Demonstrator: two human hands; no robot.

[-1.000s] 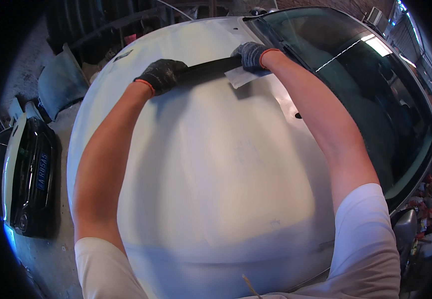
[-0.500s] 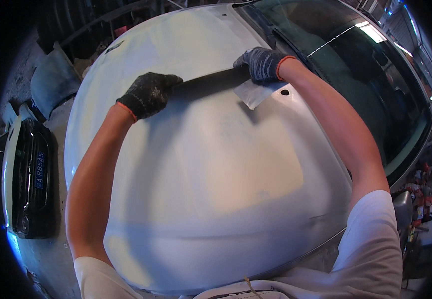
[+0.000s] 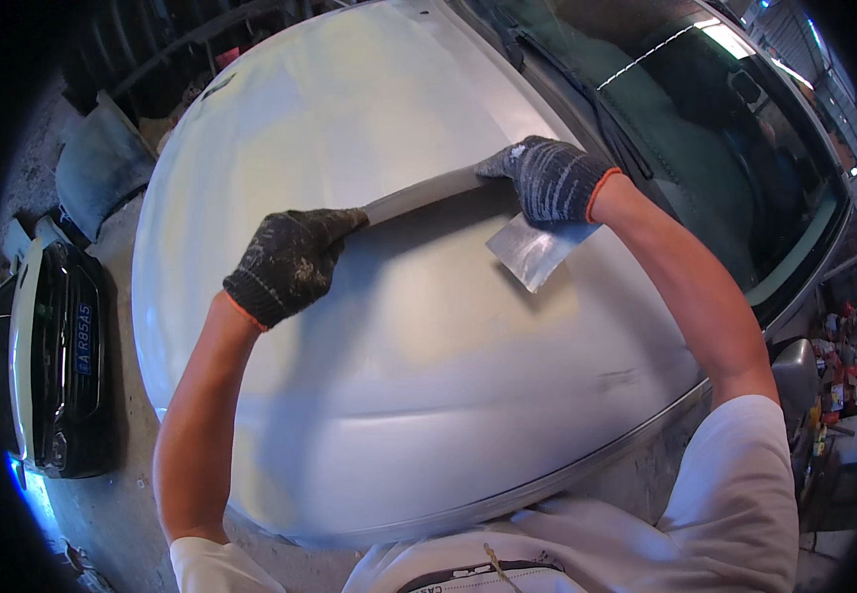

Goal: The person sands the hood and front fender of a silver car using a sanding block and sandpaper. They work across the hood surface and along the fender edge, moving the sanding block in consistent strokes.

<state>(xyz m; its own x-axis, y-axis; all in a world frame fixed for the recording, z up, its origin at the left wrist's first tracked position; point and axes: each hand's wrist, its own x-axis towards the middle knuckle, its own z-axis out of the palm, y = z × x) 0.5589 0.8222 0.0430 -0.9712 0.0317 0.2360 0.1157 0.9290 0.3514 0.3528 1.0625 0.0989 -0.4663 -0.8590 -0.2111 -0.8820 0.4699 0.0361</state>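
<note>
A long, thin grey strip [image 3: 423, 195], apparently a flexible scraper blade, stretches between my gloved hands above a pale car hood [image 3: 428, 385]. My left hand [image 3: 295, 259], in a dark stained knit glove with an orange cuff, is closed round its left end. The right end is pinched by my right hand [image 3: 552, 180], gloved alike. The strip bows slightly, with its middle higher than its left end. Below my right fingers juts a flat silvery putty scraper [image 3: 535, 255], also held in that hand; its grip is hidden. Yellowish filler patches [image 3: 468, 316] cover parts of the hood.
A windshield [image 3: 715, 148] with a wiper [image 3: 621, 143] lies beyond my right hand. A side mirror [image 3: 794, 366] sticks out at the right. On the floor to the left are a car's rear panel [image 3: 68, 341] and a loose grey body panel [image 3: 104, 170].
Both hands have come nearer to me over the hood, carrying the strip and the putty scraper. More of the strip's broad face shows now. The view has shifted slightly.
</note>
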